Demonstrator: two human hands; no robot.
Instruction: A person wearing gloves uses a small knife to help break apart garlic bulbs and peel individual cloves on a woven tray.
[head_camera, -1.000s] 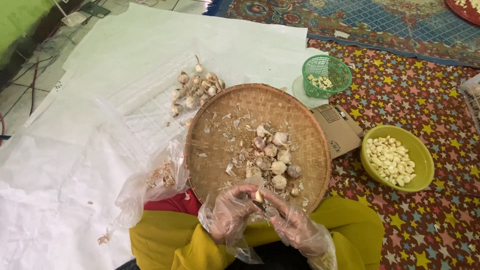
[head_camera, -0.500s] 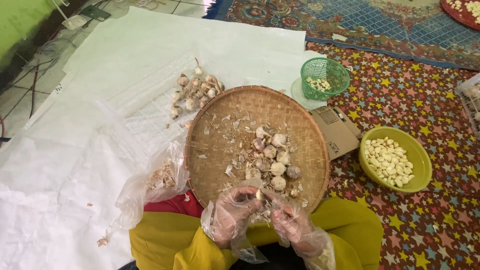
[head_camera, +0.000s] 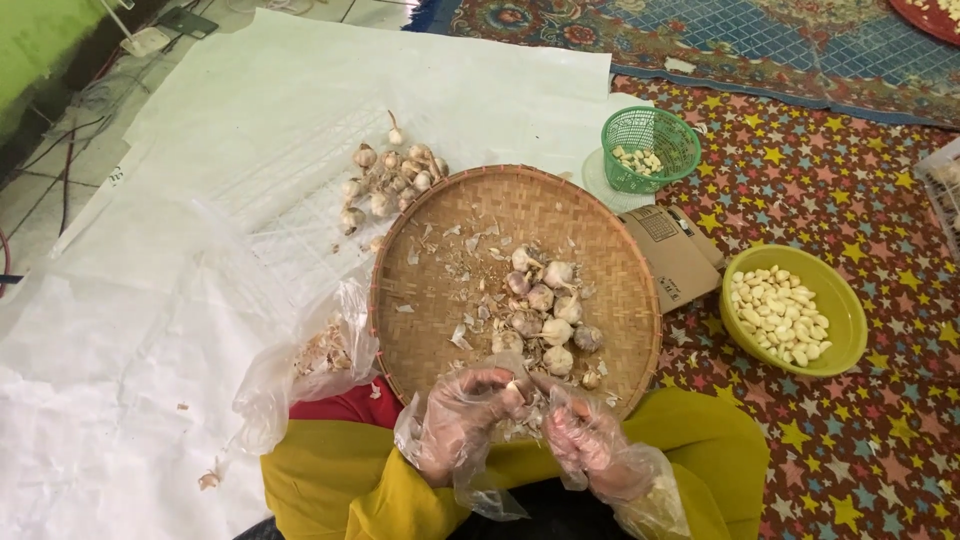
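Observation:
Both hands wear clear plastic gloves and meet over the near rim of a round woven bamboo tray. My left hand pinches a small garlic clove at its fingertips. My right hand is curled against it, fingers touching the same clove. Several garlic bulbs and loose papery skins lie on the tray just beyond my hands.
A pile of unpeeled garlic bulbs sits on white plastic sheeting at the left. A clear bag of skins lies by my knee. A yellow-green bowl of peeled cloves, a green mesh basket and a cardboard box stand at the right.
My hands have stayed at the tray's near rim, working the clove with small finger movements. Nothing else has moved.

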